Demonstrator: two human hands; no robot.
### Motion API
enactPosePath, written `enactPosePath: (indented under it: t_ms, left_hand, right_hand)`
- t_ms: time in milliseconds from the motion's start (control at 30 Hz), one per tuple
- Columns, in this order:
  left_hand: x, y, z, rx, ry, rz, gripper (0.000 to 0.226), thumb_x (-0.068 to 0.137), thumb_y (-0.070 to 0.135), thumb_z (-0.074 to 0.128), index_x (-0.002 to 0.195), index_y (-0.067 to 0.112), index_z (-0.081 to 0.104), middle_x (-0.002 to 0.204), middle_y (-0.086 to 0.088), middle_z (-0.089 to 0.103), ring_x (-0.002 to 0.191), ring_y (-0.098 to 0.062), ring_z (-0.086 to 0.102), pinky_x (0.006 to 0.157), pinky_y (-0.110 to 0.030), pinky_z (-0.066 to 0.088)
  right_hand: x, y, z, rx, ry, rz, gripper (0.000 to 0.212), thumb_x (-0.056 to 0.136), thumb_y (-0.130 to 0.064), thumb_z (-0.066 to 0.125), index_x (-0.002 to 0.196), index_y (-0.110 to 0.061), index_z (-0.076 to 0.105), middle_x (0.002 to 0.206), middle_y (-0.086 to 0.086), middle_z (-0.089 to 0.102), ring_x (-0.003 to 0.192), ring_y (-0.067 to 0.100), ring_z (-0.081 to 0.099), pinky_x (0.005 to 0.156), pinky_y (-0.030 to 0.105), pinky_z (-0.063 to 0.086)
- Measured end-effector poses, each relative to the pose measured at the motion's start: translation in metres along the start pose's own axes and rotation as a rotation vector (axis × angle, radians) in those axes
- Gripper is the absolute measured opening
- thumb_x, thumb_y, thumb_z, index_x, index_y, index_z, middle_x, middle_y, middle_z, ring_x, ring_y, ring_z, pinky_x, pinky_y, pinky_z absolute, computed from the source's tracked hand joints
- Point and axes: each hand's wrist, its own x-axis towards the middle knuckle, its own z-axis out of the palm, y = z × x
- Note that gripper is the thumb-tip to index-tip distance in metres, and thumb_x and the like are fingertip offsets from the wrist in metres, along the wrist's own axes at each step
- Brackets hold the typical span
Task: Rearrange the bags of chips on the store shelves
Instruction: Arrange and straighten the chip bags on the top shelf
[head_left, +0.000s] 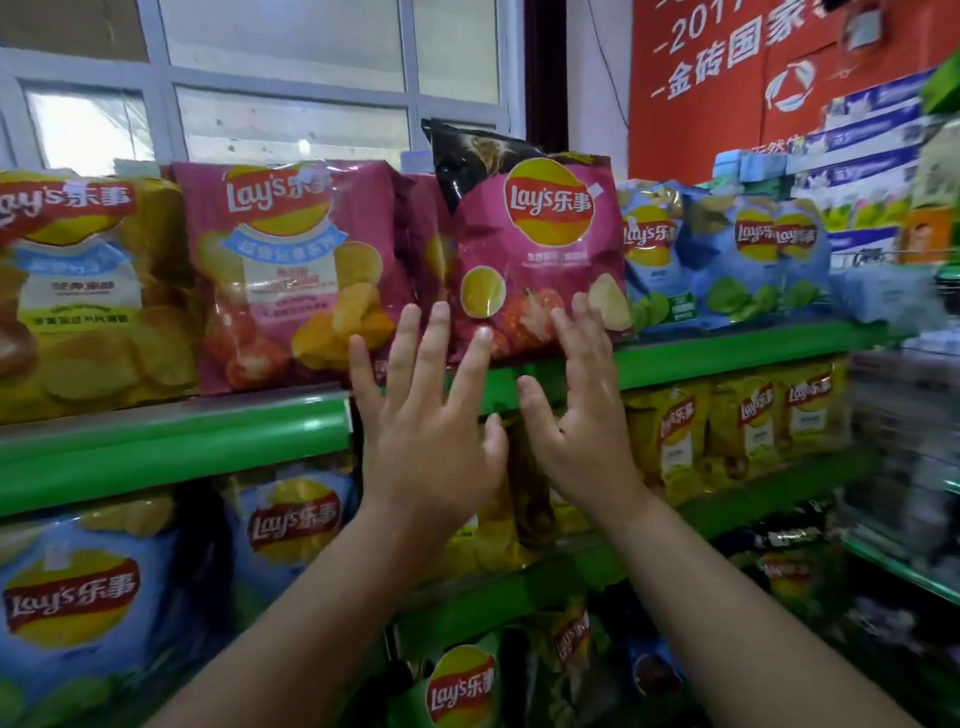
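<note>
Chip bags (291, 525) filled three green shelf tiers in a shop aisle. A white-framed window (291, 67) stood behind the top tier. A red banner (727, 88) with white characters covered the wall to its right. Stacked cartons (872, 130) stood at the far right, past the end of the top tier.

The top shelf (171, 441) had a green front rail. From left to right it carried:
- a yellow bag (78, 291), large, upright;
- a large pink bag (291, 275), just beside the yellow bag;
- a small pink bag (540, 260), upright with a slight tilt, its base at the front edge of the shelf;
- a row of blue bags (727, 260), overlapping one another.

A black bag (467, 156) stood behind the small pink bag, and its top projected above it.

The middle tier held blue bags at the left and a row of yellow bags (753, 421) at the right. A green bag (457, 686) showed on the lowest tier.

The left hand (426, 415) and right hand (582, 410) were raised side by side in front of the small pink bag, backs toward the camera. All fingers were straight and spread, and neither hand gripped anything. The fingertips of each hand overlapped the lower part of the bag. Contact could not be confirmed.
</note>
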Motion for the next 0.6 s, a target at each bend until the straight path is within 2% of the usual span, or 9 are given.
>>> enactPosePath:
  t_ms: [67, 167, 267, 333, 400, 500, 600]
  left_hand:
    - [-0.023, 0.025, 0.017, -0.155, 0.042, 0.049, 0.058, 0.08, 0.026, 0.066, 0.136, 0.013, 0.056, 0.147, -0.019, 0.046, 0.14, -0.035, 0.036, 0.114, -0.055, 0.024]
    - [-0.063, 0.062, 0.043, -0.387, 0.026, 0.055, 0.039, 0.084, 0.015, 0.065, 0.122, 0.008, 0.066, 0.124, -0.017, 0.062, 0.115, -0.034, 0.056, 0.095, -0.046, 0.045]
    - [-0.106, 0.099, 0.069, -0.586, -0.26, -0.042, 0.038, 0.081, 0.016, 0.064, 0.12, 0.013, 0.065, 0.111, -0.008, 0.066, 0.1, -0.026, 0.063, 0.081, -0.039, 0.055]
    - [-0.135, 0.119, 0.088, -0.688, -0.494, -0.208, 0.042, 0.083, 0.022, 0.062, 0.125, 0.019, 0.061, 0.112, -0.002, 0.065, 0.1, -0.023, 0.063, 0.079, -0.037, 0.057]
    - [-0.163, 0.133, 0.11, -0.76, -0.694, -0.356, 0.045, 0.084, 0.022, 0.065, 0.128, 0.022, 0.059, 0.11, 0.001, 0.064, 0.099, -0.021, 0.063, 0.081, -0.038, 0.055]
    - [-0.197, 0.15, 0.14, -0.793, -0.838, -0.447, 0.048, 0.081, 0.023, 0.072, 0.128, 0.018, 0.06, 0.11, -0.002, 0.065, 0.1, -0.022, 0.063, 0.085, -0.038, 0.053]
    - [-0.225, 0.169, 0.165, -0.842, -0.907, -0.596, 0.052, 0.082, 0.027, 0.073, 0.13, 0.016, 0.058, 0.12, -0.004, 0.065, 0.106, -0.022, 0.061, 0.088, -0.034, 0.051]
  right_hand:
    - [-0.027, 0.011, -0.014, -0.002, 0.03, 0.059, 0.055, 0.096, -0.031, 0.05, 0.147, -0.02, 0.034, 0.159, -0.001, 0.025, 0.148, 0.013, 0.016, 0.119, 0.025, 0.016]
    - [-0.071, 0.032, -0.037, -0.021, 0.051, 0.146, 0.045, 0.096, -0.027, 0.051, 0.139, -0.015, 0.045, 0.148, -0.001, 0.038, 0.14, 0.006, 0.03, 0.112, 0.014, 0.024]
    - [-0.124, 0.062, -0.059, -0.061, 0.058, 0.275, 0.039, 0.094, -0.027, 0.051, 0.132, -0.014, 0.05, 0.134, -0.003, 0.048, 0.128, -0.004, 0.038, 0.105, 0.009, 0.028]
    - [-0.162, 0.084, -0.072, -0.099, 0.052, 0.384, 0.034, 0.093, -0.03, 0.051, 0.126, -0.024, 0.052, 0.124, -0.006, 0.052, 0.119, 0.003, 0.048, 0.099, 0.012, 0.035]
    - [-0.202, 0.107, -0.086, -0.156, 0.06, 0.488, 0.035, 0.09, -0.025, 0.055, 0.123, -0.034, 0.05, 0.114, -0.012, 0.054, 0.109, 0.008, 0.054, 0.092, 0.013, 0.04]
    - [-0.259, 0.138, -0.109, -0.247, 0.082, 0.644, 0.038, 0.082, -0.016, 0.058, 0.12, -0.02, 0.058, 0.108, -0.006, 0.057, 0.101, 0.015, 0.059, 0.087, 0.02, 0.046]
    - [-0.307, 0.168, -0.134, -0.348, 0.042, 0.787, 0.035, 0.081, -0.008, 0.064, 0.116, -0.011, 0.062, 0.105, -0.001, 0.058, 0.097, 0.022, 0.063, 0.081, 0.009, 0.041]
